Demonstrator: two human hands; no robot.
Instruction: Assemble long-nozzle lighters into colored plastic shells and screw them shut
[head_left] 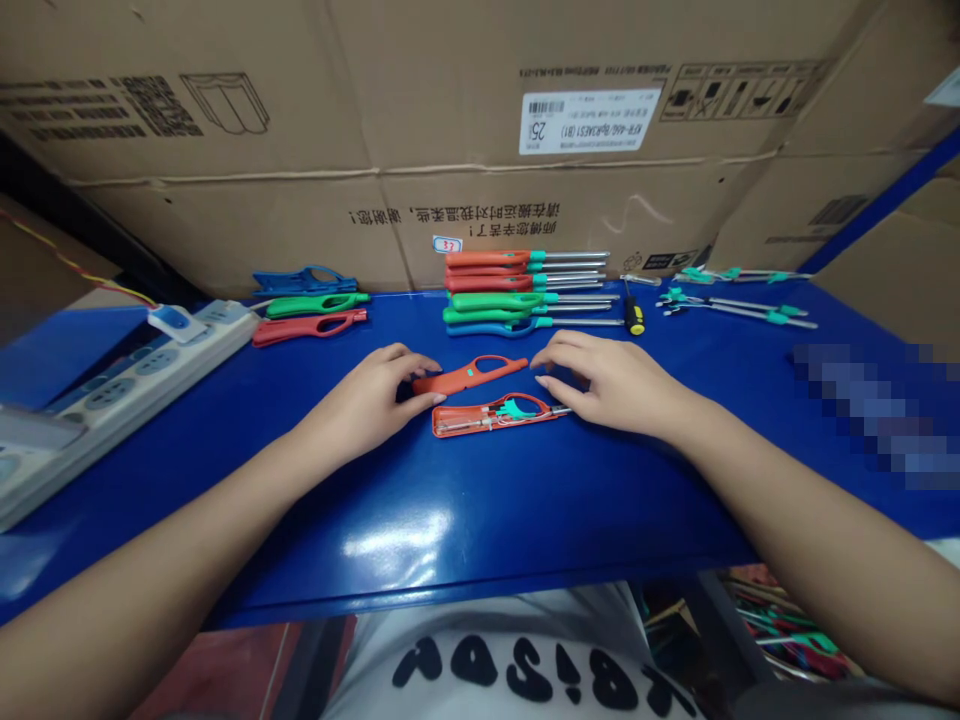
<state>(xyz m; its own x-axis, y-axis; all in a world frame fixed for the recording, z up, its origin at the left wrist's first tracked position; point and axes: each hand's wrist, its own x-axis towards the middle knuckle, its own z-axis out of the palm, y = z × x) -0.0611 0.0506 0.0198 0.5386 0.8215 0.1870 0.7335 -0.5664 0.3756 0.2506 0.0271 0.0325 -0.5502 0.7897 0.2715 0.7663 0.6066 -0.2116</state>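
Note:
My left hand (375, 400) pinches the wide end of an orange lighter shell half (457, 380) between thumb and fingers. Just in front of it on the blue table lies the other orange half, an opened lighter body (461, 420), with a teal trigger (517, 407), thin wires and inner parts showing. Its metal tube runs toward my right hand (592, 375), which partly hides it. The fingers of that hand are bent and slightly apart beside the shell's narrow tip; whether they touch it I cannot tell.
Assembled lighters (495, 280) lie stacked at the back, with a screwdriver (634, 312) beside them. Loose shells (311, 325) sit at back left, rods with teal parts (739, 305) at back right. A power strip (127, 385) edges the left; a cardboard wall (300, 215) closes the back.

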